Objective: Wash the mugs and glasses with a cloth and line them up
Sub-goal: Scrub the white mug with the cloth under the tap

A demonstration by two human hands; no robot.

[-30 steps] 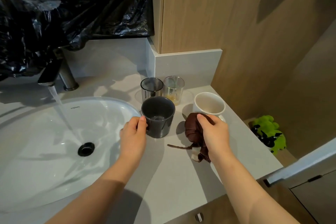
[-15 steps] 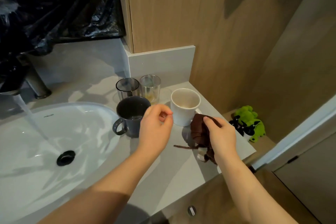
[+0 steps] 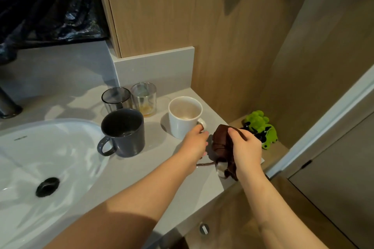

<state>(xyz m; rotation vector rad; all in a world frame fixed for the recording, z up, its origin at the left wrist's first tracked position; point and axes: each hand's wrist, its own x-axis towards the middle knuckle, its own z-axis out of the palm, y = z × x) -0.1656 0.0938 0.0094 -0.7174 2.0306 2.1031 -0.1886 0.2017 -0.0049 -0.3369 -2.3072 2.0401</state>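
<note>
Brown cloth (image 3: 221,141), bunched into a wad, is clenched in the right hand (image 3: 245,148) near the right edge of the grey counter (image 3: 141,168), with a thin loose tail trailing onto the surface. Just beside it the left hand (image 3: 195,142) curls its fingertips (image 3: 201,127) onto the handle of the white mug (image 3: 185,117) — the mug stands upright on the counter with a pale film inside. Left of it stands the dark grey mug (image 3: 123,132), its handle turned toward the white sink (image 3: 60,127). Behind that mug, side by side near the backsplash, are two tumblers — a smoked glass (image 3: 116,99) and a clear glass (image 3: 144,98) with yellowish dregs. A green plush toy (image 3: 261,127) lies on a lower ledge beyond the right hand.
</note>
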